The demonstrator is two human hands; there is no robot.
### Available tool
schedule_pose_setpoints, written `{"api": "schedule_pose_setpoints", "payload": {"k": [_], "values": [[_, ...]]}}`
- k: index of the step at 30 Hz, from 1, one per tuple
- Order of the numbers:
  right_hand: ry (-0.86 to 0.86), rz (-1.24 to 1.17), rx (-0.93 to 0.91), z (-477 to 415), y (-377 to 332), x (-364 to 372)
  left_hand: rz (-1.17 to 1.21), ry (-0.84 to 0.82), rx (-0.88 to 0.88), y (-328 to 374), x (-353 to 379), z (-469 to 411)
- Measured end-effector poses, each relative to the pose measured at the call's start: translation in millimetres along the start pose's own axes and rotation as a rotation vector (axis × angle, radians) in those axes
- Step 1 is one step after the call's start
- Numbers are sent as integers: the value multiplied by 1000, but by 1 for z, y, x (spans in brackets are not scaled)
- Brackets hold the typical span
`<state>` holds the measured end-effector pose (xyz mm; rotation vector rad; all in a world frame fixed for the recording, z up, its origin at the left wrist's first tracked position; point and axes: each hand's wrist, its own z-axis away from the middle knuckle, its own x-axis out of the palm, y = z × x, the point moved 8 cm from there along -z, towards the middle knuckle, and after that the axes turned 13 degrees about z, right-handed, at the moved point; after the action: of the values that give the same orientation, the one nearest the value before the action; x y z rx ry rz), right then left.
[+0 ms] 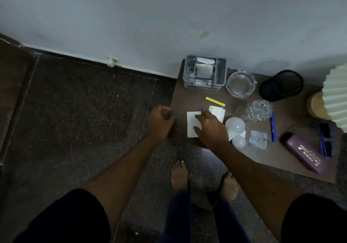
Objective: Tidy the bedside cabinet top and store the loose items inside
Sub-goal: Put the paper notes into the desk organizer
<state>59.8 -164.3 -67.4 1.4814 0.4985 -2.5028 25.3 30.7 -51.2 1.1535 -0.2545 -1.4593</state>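
The tidying is, I think, only at its beginning. Nearly all the loose things lie on the dark brown wooden cabinet top [191,96]: a thin yellow stick [215,101], two round white bulbs [235,125], a blue pen [272,126], a purple spectacle case [302,151], a clear glass ashtray [241,84] and a black mesh cup [281,84] lying on its side. A grey plastic organiser box [204,73] stands at the far left corner.

The right hand [212,128] rests on a white paper sheet [190,130] near the left front edge. Its fingers are spread and lightly bent, with the tips down on the sheet, which lies flat. The left hand [159,120] is curled into a fist just beside the left edge of the cabinet; if something is inside it, I cannot tell.

The front of the cabinet and its inside are hidden under the top. The cream pleated lamp [336,96] is cut off at the right, and the room is dim.
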Motion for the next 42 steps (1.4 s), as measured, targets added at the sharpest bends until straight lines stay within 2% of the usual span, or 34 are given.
{"api": "schedule_pose_setpoints", "payload": {"k": [8, 15, 22, 30, 37, 42], "values": [[-35, 10, 9, -11, -9, 7, 98, -26, -120, -16, 8, -13], [-17, -40, -38, -27, -42, 1, 272, -54, -247, -34, 9, -26], [-31, -80, -88, -37, -64, 3, 344, -86, -324, -52, 12, -35], [-31, -155, -108, -41, -68, 2, 293, -57, -241, -48, 5, -42], [157, -362, 5, -34, -47, -17, 350, -130, -206, -36, 4, -39], [53, -519, 90, -35, -33, -11, 403, -187, -188, -25, 3, -31]]}}
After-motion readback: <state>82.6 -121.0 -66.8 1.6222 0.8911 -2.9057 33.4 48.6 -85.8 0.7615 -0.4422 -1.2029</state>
